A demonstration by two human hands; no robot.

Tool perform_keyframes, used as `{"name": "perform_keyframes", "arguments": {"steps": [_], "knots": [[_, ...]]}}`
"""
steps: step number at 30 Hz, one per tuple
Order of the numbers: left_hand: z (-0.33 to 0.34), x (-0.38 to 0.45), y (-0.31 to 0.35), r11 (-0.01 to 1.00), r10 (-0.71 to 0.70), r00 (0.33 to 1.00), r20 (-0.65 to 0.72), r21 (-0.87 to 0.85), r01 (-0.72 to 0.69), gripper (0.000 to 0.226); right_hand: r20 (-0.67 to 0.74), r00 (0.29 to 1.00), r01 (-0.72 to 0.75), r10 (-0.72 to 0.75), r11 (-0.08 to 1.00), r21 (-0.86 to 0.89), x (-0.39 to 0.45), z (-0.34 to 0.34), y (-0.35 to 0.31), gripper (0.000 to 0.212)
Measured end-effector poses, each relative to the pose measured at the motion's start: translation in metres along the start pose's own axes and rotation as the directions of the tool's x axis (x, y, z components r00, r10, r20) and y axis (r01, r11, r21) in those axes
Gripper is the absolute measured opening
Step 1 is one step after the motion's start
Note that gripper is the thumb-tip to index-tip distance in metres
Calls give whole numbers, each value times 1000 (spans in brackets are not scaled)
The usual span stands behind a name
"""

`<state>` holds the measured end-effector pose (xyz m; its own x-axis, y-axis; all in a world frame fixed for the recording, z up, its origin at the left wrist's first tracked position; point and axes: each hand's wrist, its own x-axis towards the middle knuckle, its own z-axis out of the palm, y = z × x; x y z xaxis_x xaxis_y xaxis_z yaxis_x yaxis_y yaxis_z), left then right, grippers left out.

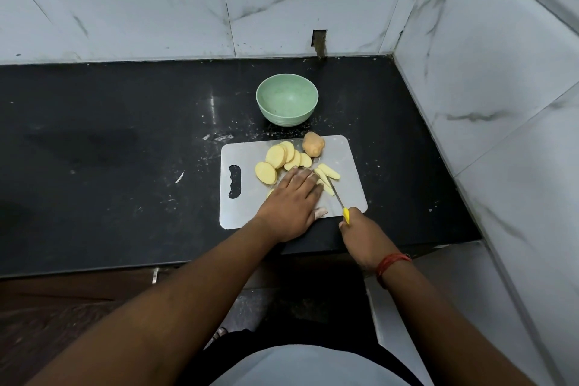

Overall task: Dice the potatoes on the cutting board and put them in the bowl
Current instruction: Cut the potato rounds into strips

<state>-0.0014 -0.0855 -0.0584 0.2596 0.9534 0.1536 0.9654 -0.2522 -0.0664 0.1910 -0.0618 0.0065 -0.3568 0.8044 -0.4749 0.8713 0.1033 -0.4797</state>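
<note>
The bowl [287, 99] stands behind the cutting board [351, 191], on which potato slices [283, 158] lie left of a whole potato [313, 144].

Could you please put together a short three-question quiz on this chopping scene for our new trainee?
1. True or false: the green bowl already holds diced potato.
2. Which of the hands grips the yellow-handled knife: A) left hand, B) right hand, C) neither?
3. Fill in: the unpeeled potato piece sits at the board's ____ edge, nearest the bowl.

Key:
1. False; the bowl is empty, and the potato slices and strips lie on the cutting board.
2. B; the left hand lies flat, palm down, over the potato.
3. Far.
</note>
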Motion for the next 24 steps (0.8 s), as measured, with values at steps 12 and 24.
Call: {"name": "perform_keyframes", "arguments": {"steps": [12, 24], "knots": [[-8, 0, 8, 999, -13, 1000, -25, 42, 14, 63, -22, 999, -46, 46, 999, 11, 5, -9, -1, 12], [-6, -20, 11, 997, -65, 996, -67, 26, 67, 61, 33, 997, -73, 73, 997, -10, -8, 2, -1, 13]]}}
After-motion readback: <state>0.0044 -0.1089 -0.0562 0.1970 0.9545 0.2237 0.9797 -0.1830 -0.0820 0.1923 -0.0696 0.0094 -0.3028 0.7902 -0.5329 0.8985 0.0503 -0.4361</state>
